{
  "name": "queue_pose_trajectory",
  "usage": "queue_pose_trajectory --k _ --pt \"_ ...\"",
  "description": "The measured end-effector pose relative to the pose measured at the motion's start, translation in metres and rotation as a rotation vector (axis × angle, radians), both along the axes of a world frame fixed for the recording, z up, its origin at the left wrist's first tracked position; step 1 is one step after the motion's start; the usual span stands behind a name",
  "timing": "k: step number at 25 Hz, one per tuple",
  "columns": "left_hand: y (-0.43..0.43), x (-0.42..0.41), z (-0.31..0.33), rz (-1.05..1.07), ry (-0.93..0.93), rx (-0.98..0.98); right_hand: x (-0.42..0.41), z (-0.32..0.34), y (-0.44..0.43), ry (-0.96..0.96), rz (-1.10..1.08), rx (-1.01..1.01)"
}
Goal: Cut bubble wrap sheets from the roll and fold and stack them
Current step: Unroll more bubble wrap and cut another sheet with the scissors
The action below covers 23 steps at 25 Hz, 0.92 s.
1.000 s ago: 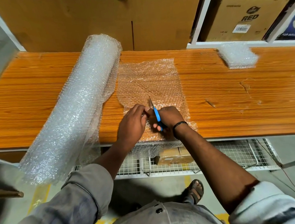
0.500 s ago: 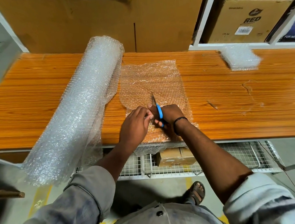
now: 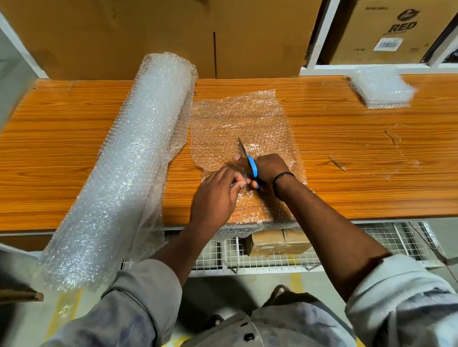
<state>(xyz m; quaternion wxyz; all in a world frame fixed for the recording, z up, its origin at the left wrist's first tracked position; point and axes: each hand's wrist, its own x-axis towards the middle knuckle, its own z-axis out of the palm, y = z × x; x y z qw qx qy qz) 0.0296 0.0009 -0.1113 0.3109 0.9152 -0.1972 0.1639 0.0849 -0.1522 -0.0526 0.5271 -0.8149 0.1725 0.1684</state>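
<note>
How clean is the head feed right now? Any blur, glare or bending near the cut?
Head view: left hand, right hand and scissors are fairly sharp; the roll sparkles with small highlights, with a glare patch on the sheet beside the blade; the folded stack far right and the frame's left edge are smeared; the wide lens bows the table edge.

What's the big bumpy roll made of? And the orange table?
The roll looks like clear, shiny plastic bubble wrap: tiny glinting bubbles all over. The table looks like wood or wood-print laminate, smooth, with straight orange grain stripes; which one, I cannot tell.
</note>
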Motion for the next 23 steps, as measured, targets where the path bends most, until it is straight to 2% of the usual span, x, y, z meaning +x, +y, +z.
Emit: queue_pose_trajectory --k 3,7,9,13,23 --pt "-0.001 0.000 0.002 0.052 0.024 -0.083 0.004 -0.002 0.000 0.003 -0.021 0.021" --pt "-0.006 0.027 0.025 0.213 -0.031 -0.222 -0.001 -0.002 -0.006 0.014 -0.061 0.197" --pt "-0.009 0.057 0.030 0.238 0.000 -0.198 -0.001 -0.002 -0.007 0.017 -0.063 0.221" --pt "-0.015 0.089 0.011 0.243 0.174 -0.076 0.001 -0.004 -0.009 0.041 -0.045 0.270" --pt "-0.017 0.095 0.001 0.260 0.076 -0.027 0.018 0.004 -0.019 0.104 0.036 0.323"
